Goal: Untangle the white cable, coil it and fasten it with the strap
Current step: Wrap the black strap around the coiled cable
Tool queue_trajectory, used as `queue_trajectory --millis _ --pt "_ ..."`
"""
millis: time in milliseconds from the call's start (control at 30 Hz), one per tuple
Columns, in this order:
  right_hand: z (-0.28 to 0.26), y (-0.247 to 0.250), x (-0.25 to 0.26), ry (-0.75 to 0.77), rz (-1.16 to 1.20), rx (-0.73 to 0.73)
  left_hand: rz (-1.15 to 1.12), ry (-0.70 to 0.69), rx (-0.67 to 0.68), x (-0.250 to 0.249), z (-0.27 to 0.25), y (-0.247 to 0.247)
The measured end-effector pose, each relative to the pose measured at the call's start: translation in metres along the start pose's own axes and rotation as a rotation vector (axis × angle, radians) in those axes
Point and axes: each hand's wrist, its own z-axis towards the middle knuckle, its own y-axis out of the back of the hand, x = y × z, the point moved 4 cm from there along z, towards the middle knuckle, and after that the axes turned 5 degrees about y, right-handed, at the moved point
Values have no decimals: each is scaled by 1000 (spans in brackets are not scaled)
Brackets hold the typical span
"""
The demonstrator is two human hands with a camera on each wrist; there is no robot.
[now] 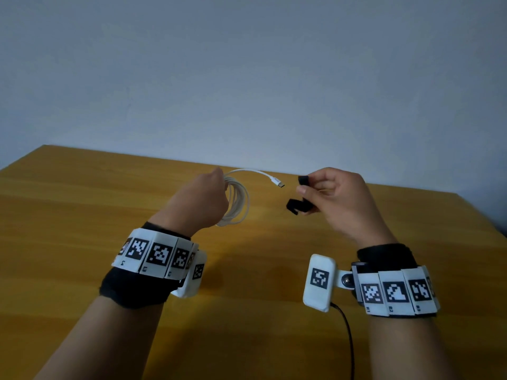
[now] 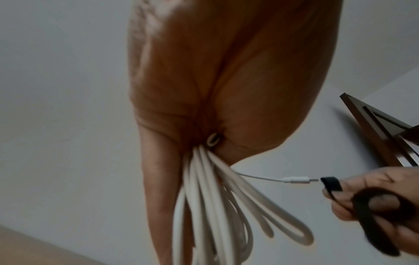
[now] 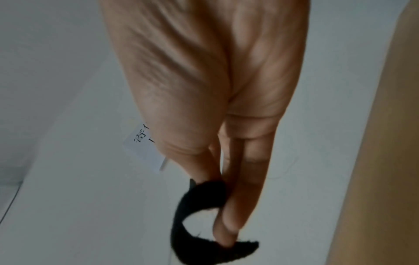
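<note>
My left hand grips the white cable, which hangs from its fist in several coiled loops above the wooden table. One cable end with a plug sticks out to the right. In the left wrist view the loops drop below my left hand and the plug points at the strap. My right hand pinches the curled black strap a short way right of the plug, apart from the cable. The right wrist view shows my right hand holding the strap.
A black wire runs from the right wrist camera down over the near table. A plain grey wall stands behind the table's far edge. A dark wooden frame shows at the right of the left wrist view.
</note>
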Motion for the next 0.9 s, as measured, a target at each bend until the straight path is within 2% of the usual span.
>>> queue_trajectory --millis 167,367,600,733,900 --pt "-2 5 16 49 133 -50 31 22 11 0 0 -2" --pt "-9 -3 42 161 330 -16 49 18 16 -3 0 -7" --pt "-8 -22 43 181 214 80 46 -37 35 -11 -3 -10" --pt "-9 -30 45 174 276 129 37 -80 51 -18 -7 -10" --pt "-7 -32 40 201 264 52 31 -85 90 -22 -9 -13"
